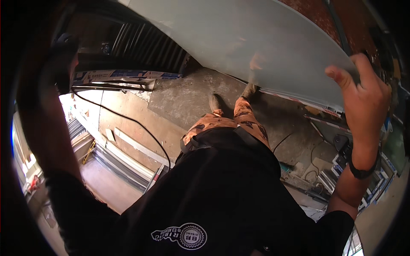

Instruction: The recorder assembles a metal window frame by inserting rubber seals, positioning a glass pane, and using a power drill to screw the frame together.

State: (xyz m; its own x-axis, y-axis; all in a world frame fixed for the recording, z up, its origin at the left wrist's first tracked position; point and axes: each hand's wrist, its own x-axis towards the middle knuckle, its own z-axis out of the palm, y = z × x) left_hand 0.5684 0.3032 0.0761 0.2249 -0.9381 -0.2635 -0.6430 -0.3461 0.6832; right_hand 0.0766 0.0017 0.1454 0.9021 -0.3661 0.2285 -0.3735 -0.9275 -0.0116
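A large grey sheet (256, 38) with a smooth, faintly reflective face leans across the top of the view. Its lower edge is near the floor, close to my right foot. My right hand (365, 96) grips its right edge, the thumb lying over the face and a finger bent at the rim. My left arm reaches up at the far left into deep shadow. There my left hand (64, 57) is beside a dark shape, and its fingers cannot be made out. From near that wrist a black cable (128, 118) hangs in a curve toward my waist.
Dark ribbed profiles (139, 42) are behind a blue-and-white wrapped bar (115, 76) at upper left. Long pale and grey strips (124, 162) lie at lower left. Framed pieces (337, 170) stack at lower right, near a green bottle-like object (285, 167) and thin cords on the concrete floor (179, 100).
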